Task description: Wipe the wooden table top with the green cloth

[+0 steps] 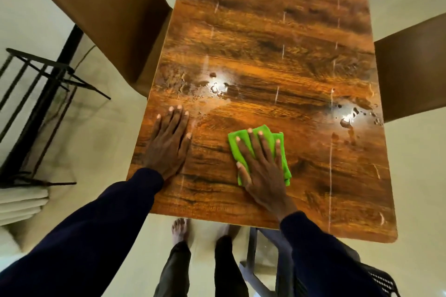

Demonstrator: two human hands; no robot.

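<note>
While we stand at the near short edge of the wooden table top point(277, 31), we press the right hand point(263, 169) flat on the folded green cloth point(284, 164), which lies on the wood at lower centre of the frame, close to the front edge. The fingers are straight and spread apart across the cloth, not curled round it; we judge that this spreads pressure over the whole pad so that it drags evenly. The left hand point(169, 144) rests palm down on bare wood to the left of the cloth, apart from it, with fingers straight and nearly together, probably as a brace while we lean forward. Two wet patches glisten beyond the cloth, one just above the left hand point(217, 87) and one near the right edge point(350, 116). We therefore judge the wiping unfinished: strokes need to reach upward and rightward. A brown chair point(103, 7) stands at upper left.
</note>
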